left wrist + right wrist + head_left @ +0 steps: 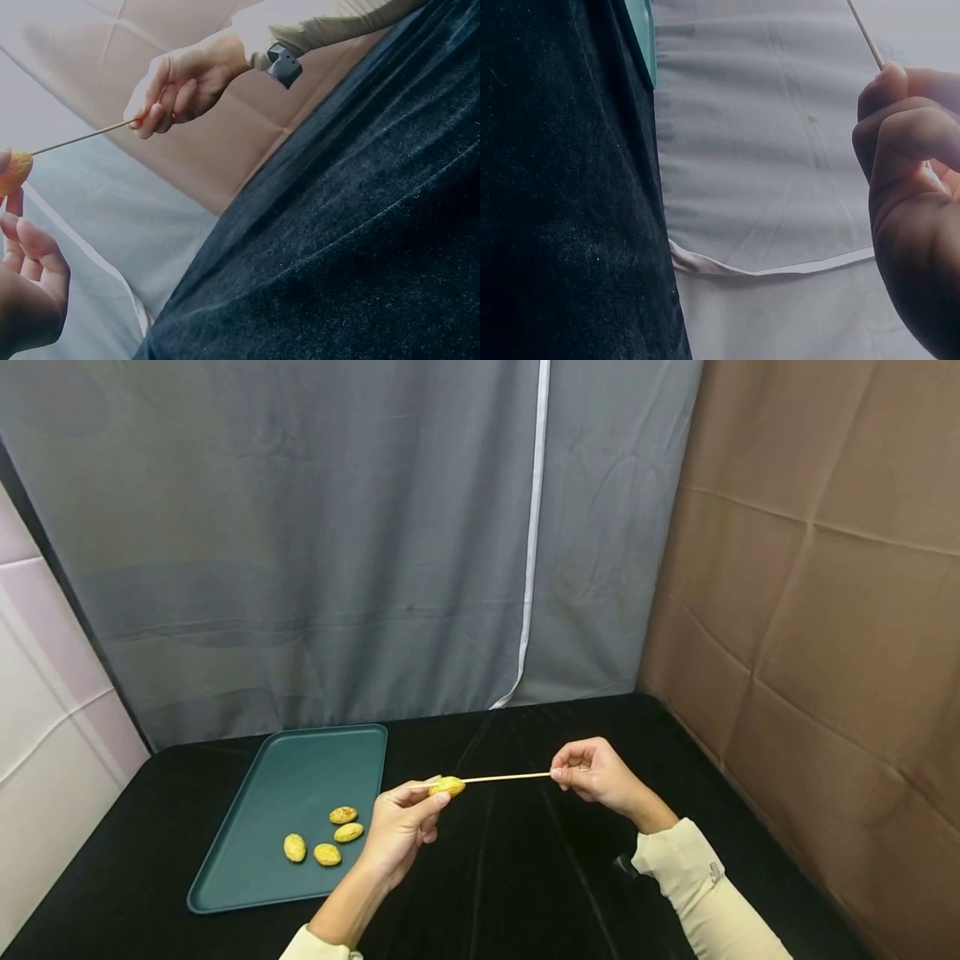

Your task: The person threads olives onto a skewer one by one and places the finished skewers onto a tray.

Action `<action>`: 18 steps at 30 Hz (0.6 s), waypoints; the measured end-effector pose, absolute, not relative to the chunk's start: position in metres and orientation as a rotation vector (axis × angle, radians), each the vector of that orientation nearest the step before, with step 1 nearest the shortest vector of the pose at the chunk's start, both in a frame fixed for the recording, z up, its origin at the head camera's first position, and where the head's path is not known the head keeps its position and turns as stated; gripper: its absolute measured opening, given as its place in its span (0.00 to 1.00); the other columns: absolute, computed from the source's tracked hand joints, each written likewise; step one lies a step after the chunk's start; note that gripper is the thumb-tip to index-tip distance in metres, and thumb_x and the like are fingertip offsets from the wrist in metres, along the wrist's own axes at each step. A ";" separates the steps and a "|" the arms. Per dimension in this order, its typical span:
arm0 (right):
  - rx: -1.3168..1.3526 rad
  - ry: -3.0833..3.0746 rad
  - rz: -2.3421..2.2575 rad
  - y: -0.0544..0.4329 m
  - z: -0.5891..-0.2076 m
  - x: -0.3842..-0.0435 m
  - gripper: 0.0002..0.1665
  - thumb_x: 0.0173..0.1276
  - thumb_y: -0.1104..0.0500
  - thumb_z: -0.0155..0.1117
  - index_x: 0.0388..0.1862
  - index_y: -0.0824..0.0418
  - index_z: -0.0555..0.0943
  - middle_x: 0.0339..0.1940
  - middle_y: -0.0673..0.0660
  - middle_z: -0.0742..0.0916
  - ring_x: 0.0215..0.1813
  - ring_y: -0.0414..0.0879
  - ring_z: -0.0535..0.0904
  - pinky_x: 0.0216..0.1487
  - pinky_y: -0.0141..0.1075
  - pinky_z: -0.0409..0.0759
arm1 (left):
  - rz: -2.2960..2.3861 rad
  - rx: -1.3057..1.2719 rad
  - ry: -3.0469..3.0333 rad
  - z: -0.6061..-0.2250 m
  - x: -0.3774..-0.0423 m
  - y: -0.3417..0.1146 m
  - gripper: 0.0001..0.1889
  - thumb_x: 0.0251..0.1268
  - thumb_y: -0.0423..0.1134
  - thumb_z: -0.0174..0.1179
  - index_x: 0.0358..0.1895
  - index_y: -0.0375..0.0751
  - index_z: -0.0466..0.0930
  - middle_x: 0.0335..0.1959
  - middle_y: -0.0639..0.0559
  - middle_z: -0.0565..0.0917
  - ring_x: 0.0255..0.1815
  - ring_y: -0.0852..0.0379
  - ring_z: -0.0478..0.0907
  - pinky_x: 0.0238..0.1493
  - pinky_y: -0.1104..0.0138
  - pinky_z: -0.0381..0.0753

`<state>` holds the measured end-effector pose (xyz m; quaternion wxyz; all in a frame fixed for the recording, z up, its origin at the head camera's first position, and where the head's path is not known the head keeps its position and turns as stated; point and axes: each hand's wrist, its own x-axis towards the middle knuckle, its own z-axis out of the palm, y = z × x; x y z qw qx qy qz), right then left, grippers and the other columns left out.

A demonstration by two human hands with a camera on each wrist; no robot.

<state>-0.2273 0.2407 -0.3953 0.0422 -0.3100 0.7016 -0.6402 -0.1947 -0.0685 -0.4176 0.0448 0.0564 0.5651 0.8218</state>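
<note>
Between thumb and fingers my left hand (pixel 396 835) pinches a small oval yellow fruit-like piece (pixel 447 787) with brownish marks. A thin wooden skewer (pixel 506 777) runs from the right end of this piece, nearly level, across to my right hand (pixel 596 774). There the thumb and fingertips pinch the skewer's other end. Both hands are raised above the black cloth, apart from each other. In the left wrist view the skewer (pixel 84 140) meets the yellow piece (pixel 15 174), which the left fingers partly cover. The right wrist view shows the skewer (pixel 867 34) rising from the right fingertips.
A dark green tray (pixel 300 768) lies left of the hands, with several similar yellow pieces (pixel 327 854) on its right part. Black cloth (pixel 525 877) covers the table. Grey curtain (pixel 375 543) hangs behind, and brown fabric (pixel 825 635) stands at the right.
</note>
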 end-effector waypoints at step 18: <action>-0.923 2.142 -1.971 0.238 -0.398 -0.225 0.07 0.66 0.74 0.59 0.32 0.81 0.74 0.18 0.62 0.75 0.13 0.33 0.62 0.10 0.29 0.56 | 2.506 0.157 1.717 -0.420 -0.197 -0.063 0.13 0.61 0.25 0.65 0.36 0.50 0.90 0.29 0.53 0.86 0.16 0.62 0.65 0.19 0.73 0.68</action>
